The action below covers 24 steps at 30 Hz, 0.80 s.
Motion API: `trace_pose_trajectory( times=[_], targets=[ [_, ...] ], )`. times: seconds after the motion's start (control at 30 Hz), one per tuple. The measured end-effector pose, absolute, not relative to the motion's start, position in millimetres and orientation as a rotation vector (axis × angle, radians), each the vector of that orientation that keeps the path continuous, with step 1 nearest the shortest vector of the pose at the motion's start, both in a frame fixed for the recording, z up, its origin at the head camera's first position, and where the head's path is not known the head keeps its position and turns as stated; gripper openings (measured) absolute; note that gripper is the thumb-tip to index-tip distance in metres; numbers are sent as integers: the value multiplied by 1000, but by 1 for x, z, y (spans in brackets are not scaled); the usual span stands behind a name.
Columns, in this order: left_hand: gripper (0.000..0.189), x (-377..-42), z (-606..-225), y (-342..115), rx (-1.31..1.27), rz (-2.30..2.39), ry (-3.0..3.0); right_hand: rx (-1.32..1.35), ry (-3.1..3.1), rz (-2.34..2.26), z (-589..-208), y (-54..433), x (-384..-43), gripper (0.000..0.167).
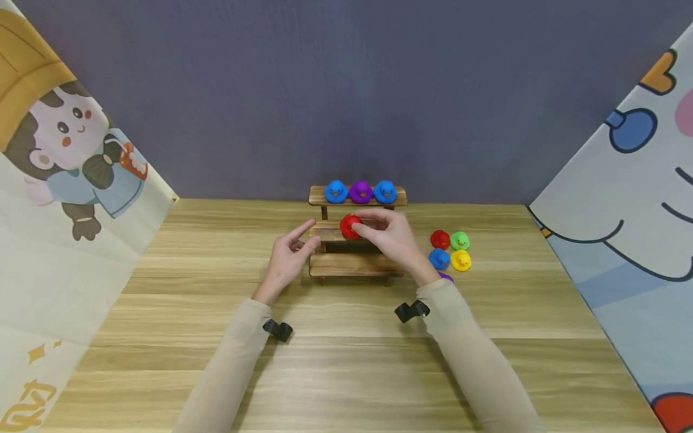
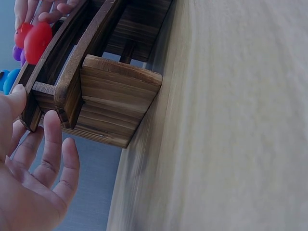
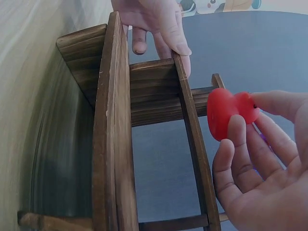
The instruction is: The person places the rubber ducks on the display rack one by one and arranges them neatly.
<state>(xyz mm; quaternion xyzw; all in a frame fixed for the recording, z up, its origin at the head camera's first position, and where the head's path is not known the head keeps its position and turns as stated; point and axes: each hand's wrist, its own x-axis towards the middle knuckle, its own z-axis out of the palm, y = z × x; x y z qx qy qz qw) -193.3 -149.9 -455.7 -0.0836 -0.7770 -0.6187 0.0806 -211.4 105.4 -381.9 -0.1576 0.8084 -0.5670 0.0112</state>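
Observation:
A small wooden three-tier shelf (image 1: 346, 264) stands on the table. My right hand (image 1: 392, 236) pinches a red rubber duck (image 1: 350, 227) between thumb and fingers at the middle tier. In the right wrist view the red duck (image 3: 222, 113) appears beside that tier's edge; whether it touches the board I cannot tell. At the left end of the middle tier, my left hand (image 1: 289, 255) holds the board's end between thumb and fingers. Two blue ducks (image 1: 336, 192) sit on the top tier with a purple duck (image 1: 361, 192) between them.
Right of the shelf, a red duck (image 1: 440, 239), a green duck (image 1: 460, 241), a blue duck (image 1: 440, 259) and a yellow duck (image 1: 461, 260) stand grouped on the table. A purple one (image 1: 446, 276) is partly hidden by my right forearm. Behind the shelf rises a grey-blue wall (image 1: 346, 102).

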Motion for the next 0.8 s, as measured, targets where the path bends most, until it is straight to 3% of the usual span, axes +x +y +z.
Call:
trace_pose_trajectory(
  times=[0.8],
  targets=[
    [51,-194,-456,-150,-250,-1877,-2332,-529,2534,-1691,-383,79,-220,28]
  ],
)
